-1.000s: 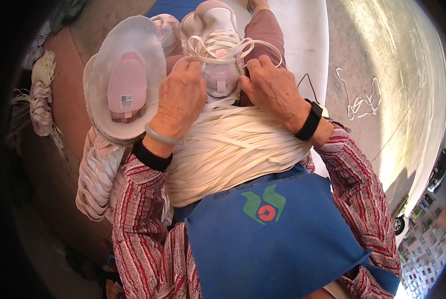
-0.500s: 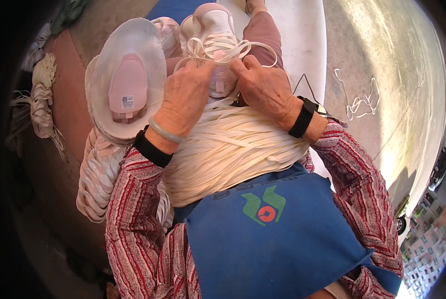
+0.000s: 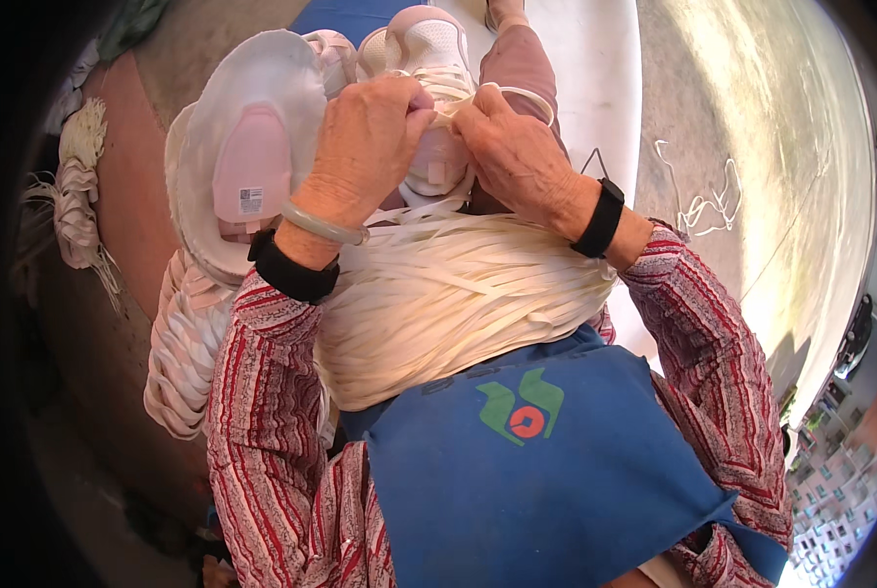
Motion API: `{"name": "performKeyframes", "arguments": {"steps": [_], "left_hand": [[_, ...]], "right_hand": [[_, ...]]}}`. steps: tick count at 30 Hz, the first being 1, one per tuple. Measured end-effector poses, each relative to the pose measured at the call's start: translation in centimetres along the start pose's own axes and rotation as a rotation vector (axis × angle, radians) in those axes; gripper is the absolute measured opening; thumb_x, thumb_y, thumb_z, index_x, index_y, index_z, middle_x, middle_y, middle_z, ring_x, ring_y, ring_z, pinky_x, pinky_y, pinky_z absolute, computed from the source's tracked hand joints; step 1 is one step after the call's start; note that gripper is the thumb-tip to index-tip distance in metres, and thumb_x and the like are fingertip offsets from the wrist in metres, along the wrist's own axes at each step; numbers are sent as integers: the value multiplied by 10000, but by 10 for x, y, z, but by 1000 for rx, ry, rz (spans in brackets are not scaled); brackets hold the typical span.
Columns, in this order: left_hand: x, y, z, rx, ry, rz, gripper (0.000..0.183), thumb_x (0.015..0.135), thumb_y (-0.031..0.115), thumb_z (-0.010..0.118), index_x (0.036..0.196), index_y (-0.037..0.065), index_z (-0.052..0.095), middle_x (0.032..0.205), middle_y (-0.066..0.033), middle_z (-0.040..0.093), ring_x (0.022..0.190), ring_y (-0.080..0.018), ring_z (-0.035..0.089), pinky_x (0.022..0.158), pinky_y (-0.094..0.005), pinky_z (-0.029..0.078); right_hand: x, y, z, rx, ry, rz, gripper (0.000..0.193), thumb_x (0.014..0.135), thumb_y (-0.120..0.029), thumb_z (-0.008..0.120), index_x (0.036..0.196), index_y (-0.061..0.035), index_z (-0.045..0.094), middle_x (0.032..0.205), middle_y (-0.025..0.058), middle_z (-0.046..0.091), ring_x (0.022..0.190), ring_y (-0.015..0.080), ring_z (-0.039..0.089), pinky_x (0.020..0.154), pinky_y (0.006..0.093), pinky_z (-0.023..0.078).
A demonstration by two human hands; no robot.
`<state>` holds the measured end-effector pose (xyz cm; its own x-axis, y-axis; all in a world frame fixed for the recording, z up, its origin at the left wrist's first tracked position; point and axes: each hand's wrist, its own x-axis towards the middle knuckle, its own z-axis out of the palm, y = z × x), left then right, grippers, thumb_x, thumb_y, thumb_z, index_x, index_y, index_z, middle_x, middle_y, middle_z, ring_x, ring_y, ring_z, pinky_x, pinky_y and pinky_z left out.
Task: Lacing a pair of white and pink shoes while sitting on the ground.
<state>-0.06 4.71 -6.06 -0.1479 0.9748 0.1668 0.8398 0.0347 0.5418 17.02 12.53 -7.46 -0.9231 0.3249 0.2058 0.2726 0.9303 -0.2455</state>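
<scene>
My left hand (image 3: 365, 147) and right hand (image 3: 512, 152) meet over a pale pink shoe (image 3: 428, 59) resting toe-away on my lap. Both grips are pressed together, each pinching the white lace (image 3: 502, 91) above the shoe's tongue. A second shoe (image 3: 252, 157) lies sole-up just left. A thick bundle of laces (image 3: 458, 294) lies across my blue apron (image 3: 536, 470).

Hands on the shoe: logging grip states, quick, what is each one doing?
Left hand: closed, pinching the white lace on the pale pink shoe.
Right hand: closed, pinching the same lace.
</scene>
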Motion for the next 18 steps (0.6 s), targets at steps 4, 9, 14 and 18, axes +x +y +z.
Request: {"name": "performKeyframes", "arguments": {"steps": [4, 9, 14, 18], "left_hand": [[40, 6, -10, -114, 7, -78, 163, 836, 182, 656, 867, 30, 706, 732, -88, 684, 682, -243, 662, 665, -336, 519], [75, -7, -17, -166, 37, -162, 324, 790, 249, 641, 873, -63, 664, 821, -266, 658, 803, -381, 664, 699, -415, 515], [45, -15, -31, -43, 117, -208, 246, 860, 147, 603, 1063, 10, 634, 970, -146, 689, 817, -231, 672, 734, -339, 525], [7, -19, -20, -6, 14, -70, 255, 837, 128, 608, 1066, 18, 626, 1024, -163, 659, 799, -264, 657, 739, -359, 513]], "right_hand": [[26, 1, -17, 692, 110, 310, 151, 910, -133, 571, 906, 16, 593, 793, 99, 603, 636, 173, 623, 546, 277, 513], [52, 27, -19, 1318, 84, 684, 235, 924, -184, 568, 918, 49, 603, 730, 80, 643, 623, 117, 644, 555, 251, 551], [33, 40, -26, 950, 159, 633, 198, 885, -160, 592, 971, 6, 658, 801, 97, 635, 625, 149, 628, 569, 269, 529], [11, 36, -26, 685, 96, 485, 191, 815, -149, 614, 912, 4, 672, 740, 126, 594, 722, 220, 607, 679, 334, 501]]}}
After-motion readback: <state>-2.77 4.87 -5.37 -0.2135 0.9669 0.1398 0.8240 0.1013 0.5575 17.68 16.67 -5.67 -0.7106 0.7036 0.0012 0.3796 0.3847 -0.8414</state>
